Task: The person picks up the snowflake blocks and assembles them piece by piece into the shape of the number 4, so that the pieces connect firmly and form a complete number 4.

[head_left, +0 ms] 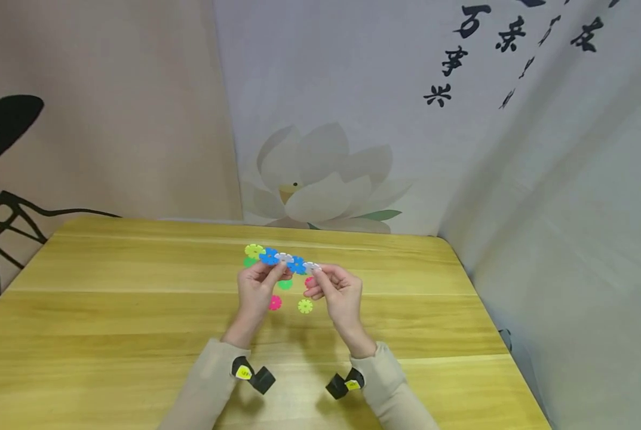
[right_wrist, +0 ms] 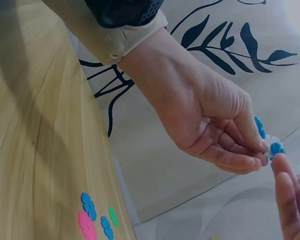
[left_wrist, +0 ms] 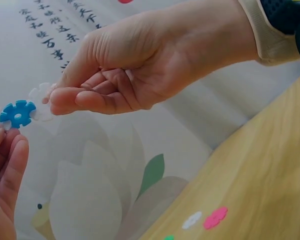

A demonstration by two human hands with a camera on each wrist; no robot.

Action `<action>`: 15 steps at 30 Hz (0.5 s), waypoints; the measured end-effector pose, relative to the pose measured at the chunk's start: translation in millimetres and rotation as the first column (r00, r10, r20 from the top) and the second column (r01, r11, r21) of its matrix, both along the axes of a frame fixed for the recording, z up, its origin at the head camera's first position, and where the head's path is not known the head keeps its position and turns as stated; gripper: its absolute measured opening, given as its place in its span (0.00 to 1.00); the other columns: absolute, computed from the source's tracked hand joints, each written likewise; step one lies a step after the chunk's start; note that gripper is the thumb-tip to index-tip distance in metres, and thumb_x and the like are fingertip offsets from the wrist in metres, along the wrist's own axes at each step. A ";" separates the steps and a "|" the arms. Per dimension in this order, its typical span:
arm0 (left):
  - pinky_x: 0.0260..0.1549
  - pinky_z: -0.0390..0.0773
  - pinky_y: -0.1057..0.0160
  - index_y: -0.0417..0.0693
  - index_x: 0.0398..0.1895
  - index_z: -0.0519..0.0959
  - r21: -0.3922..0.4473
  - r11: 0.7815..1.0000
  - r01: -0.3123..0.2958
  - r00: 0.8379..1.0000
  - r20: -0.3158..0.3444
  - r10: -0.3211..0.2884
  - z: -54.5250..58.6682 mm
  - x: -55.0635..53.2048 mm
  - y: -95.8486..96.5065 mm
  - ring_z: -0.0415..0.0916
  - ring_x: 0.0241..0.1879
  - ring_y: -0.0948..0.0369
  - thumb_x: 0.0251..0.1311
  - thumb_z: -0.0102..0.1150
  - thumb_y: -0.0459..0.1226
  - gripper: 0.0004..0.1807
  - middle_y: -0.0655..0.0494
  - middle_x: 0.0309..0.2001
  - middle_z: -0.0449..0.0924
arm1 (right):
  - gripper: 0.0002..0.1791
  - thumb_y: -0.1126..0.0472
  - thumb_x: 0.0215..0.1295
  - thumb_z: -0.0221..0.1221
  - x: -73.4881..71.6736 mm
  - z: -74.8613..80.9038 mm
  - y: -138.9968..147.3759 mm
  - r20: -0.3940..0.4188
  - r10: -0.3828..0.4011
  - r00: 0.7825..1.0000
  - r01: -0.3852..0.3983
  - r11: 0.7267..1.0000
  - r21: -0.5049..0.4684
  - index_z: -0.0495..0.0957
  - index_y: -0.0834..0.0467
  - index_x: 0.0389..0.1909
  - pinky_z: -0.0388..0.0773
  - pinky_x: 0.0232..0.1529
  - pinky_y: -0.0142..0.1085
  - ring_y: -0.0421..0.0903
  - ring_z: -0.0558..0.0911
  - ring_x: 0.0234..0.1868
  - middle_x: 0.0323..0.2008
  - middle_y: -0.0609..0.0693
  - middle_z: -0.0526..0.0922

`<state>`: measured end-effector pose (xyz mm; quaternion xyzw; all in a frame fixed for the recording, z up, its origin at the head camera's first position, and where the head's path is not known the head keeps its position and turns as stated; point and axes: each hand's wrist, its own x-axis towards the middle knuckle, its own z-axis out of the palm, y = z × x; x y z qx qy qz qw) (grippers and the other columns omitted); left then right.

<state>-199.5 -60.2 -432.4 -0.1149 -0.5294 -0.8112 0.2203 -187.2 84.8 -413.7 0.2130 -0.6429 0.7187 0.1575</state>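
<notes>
A short chain of notched plastic interlocking discs is held up over the table between both hands in the head view. From left to right it has a yellow disc [head_left: 254, 251], a blue disc [head_left: 269, 257], a white disc [head_left: 284, 258], a second blue disc [head_left: 297, 265] and a white end disc [head_left: 310, 267]. My left hand [head_left: 255, 289] pinches the chain at its middle white disc, thumb on the near face. The right hand [head_left: 344, 298] pinches the white end disc between thumb and fingers. In the left wrist view, the blue disc [left_wrist: 18, 114] bridges the gap between both hands' fingertips.
Behind and below the hands, loose discs lie on the wooden table [head_left: 110, 334]: a green disc [head_left: 285, 285], a pink disc [head_left: 275, 303], a yellow disc [head_left: 305, 306] and several others partly hidden. A printed curtain [head_left: 342, 89] hangs behind the table's far edge.
</notes>
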 end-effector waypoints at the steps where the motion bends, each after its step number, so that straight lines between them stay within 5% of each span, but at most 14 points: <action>1: 0.27 0.83 0.68 0.14 0.29 0.71 0.002 1.000 -0.001 1.000 -0.005 0.001 -0.2 0.0 0.0 0.80 0.23 0.67 0.55 0.55 0.19 0.08 0.62 0.23 0.82 | 0.06 0.75 0.63 0.54 -1.0 -2.1 -0.2 0.005 -0.003 1.000 0.003 1.000 -0.007 0.75 0.79 0.33 0.79 0.16 0.30 0.38 0.81 0.17 0.21 0.70 0.78; 8: 0.26 0.83 0.68 0.20 0.24 0.74 0.053 0.998 -0.030 1.000 0.008 0.030 -1.1 0.5 -4.4 0.80 0.22 0.66 0.56 0.54 0.20 0.06 0.60 0.22 0.82 | 0.09 0.71 0.63 0.56 -3.7 -5.7 3.4 0.020 -0.017 1.000 0.017 1.000 -0.020 0.74 0.78 0.33 0.81 0.18 0.31 0.39 0.82 0.19 0.22 0.74 0.78; 12: 0.27 0.83 0.67 0.35 0.25 0.80 0.049 0.998 -0.051 0.999 0.022 0.050 -0.4 -0.9 -14.8 0.81 0.22 0.65 0.56 0.55 0.20 0.08 0.59 0.22 0.82 | 0.10 0.72 0.63 0.56 -4.8 -3.3 11.2 0.040 -0.025 0.999 0.027 0.998 -0.050 0.74 0.79 0.34 0.83 0.23 0.33 0.41 0.84 0.23 0.25 0.64 0.83; 15: 0.27 0.83 0.67 0.35 0.27 0.81 0.012 1.000 -0.023 1.000 0.016 0.023 -0.2 -1.2 -17.8 0.81 0.24 0.66 0.56 0.55 0.20 0.07 0.59 0.23 0.83 | 0.11 0.72 0.63 0.56 -4.4 -1.1 12.8 0.031 0.036 0.999 -0.034 0.997 -0.065 0.73 0.80 0.37 0.84 0.28 0.37 0.43 0.85 0.28 0.29 0.61 0.84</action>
